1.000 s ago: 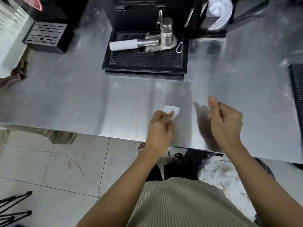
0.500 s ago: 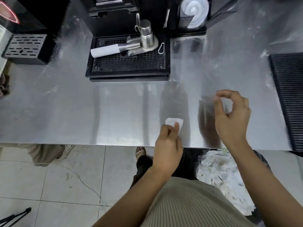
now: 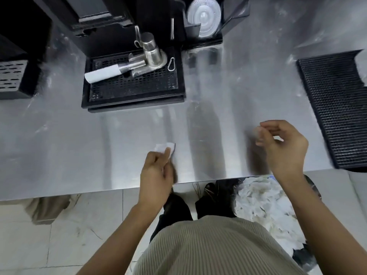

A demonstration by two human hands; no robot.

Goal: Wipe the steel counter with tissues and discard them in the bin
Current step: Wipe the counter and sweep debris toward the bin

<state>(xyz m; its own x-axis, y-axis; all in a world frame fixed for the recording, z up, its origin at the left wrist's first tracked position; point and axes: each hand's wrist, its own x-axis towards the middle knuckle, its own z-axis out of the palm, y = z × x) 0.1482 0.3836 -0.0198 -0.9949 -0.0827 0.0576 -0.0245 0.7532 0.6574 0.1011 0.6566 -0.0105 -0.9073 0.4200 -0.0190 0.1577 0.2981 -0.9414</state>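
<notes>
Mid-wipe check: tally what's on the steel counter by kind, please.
Tissue: 1, gripped by left hand
Drip trays: 2
Black mesh mat: 1
Steel canister: 1
White-handled tool: 1
Carabiner clip: 1
Clear lid stack: 1
Total: 8

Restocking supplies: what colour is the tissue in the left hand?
White tissue, best seen in the head view.
</notes>
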